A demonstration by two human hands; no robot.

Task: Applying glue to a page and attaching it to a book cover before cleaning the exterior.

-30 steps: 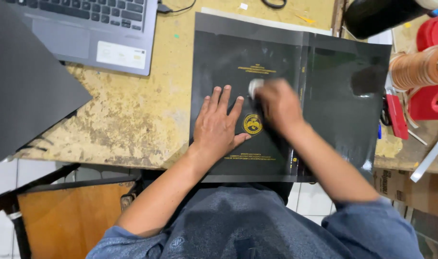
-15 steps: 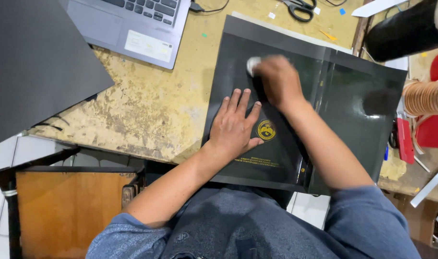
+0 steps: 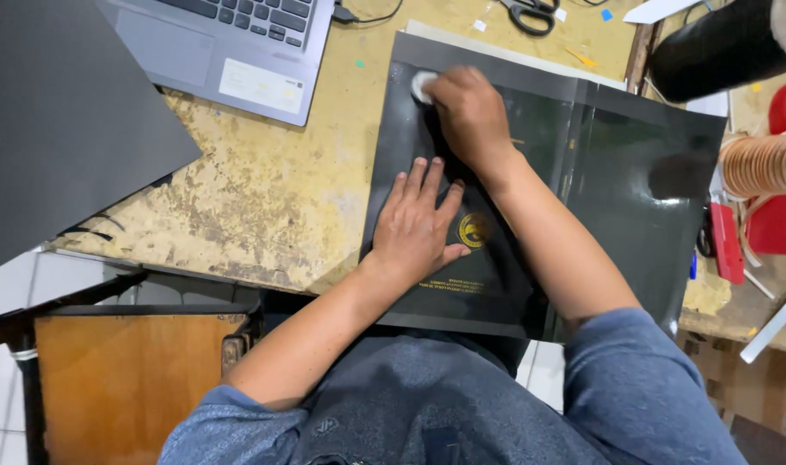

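Note:
A glossy black book cover (image 3: 617,172) with a gold round emblem (image 3: 474,230) lies spread open on the worn yellow worktable (image 3: 272,207). My left hand (image 3: 417,226) presses flat on the cover's left panel, fingers spread, just left of the emblem. My right hand (image 3: 469,112) is closed around a small white cloth pad (image 3: 421,84) and pushes it against the cover's upper left corner.
A grey laptop (image 3: 238,43) sits at the table's far left, a large dark sheet (image 3: 57,129) beside it. Scissors (image 3: 531,13) lie at the back. A black roll (image 3: 720,47), a copper-coloured spool (image 3: 763,164) and red plastic items (image 3: 776,224) crowd the right side.
My right hand has slid the white pad up and left toward the cover's top corner. My left hand stays pressed flat near the emblem. The camera view shifted slightly.

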